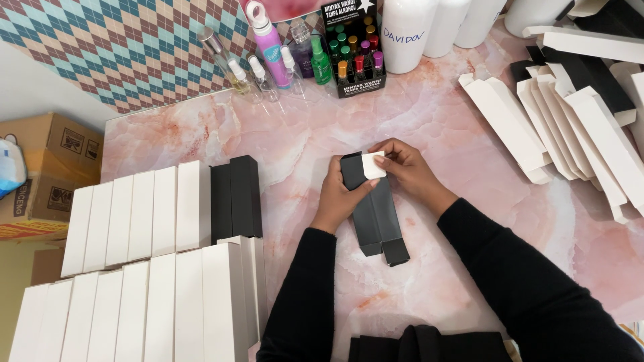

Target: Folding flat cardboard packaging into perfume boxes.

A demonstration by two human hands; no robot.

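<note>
I am gripping a black box (374, 208) near the middle of the table (469, 154), my left hand (343, 198) closed round its left wall with the thumb pressed over the top, my right hand (409, 171) pinching the white end flap (373, 165) between fingertips. To close it well, I judge I should be keeping the left grip firm so the sleeve stays square, and folding the flap along its crease so the tab slides in without buckling; the bottom flaps nearer me are hanging open.

Going left to right: brown cartons (47, 174) are stacking off the table's left edge. At the near left corner white boxes (144, 268) are lying in two close rows, with two black ones (236, 198) at the right end of the far row. Along the far edge small spray bottles (258, 64) are standing, clear, pink-capped, purple and green, beside a black display carton (354, 47) of coloured vials with white lettering. Next come white tubs (429, 27), one with handwriting in blue. At the right edge flat white sleeves (570, 134) are fanning out, a few black ones (590, 67) among them.
</note>
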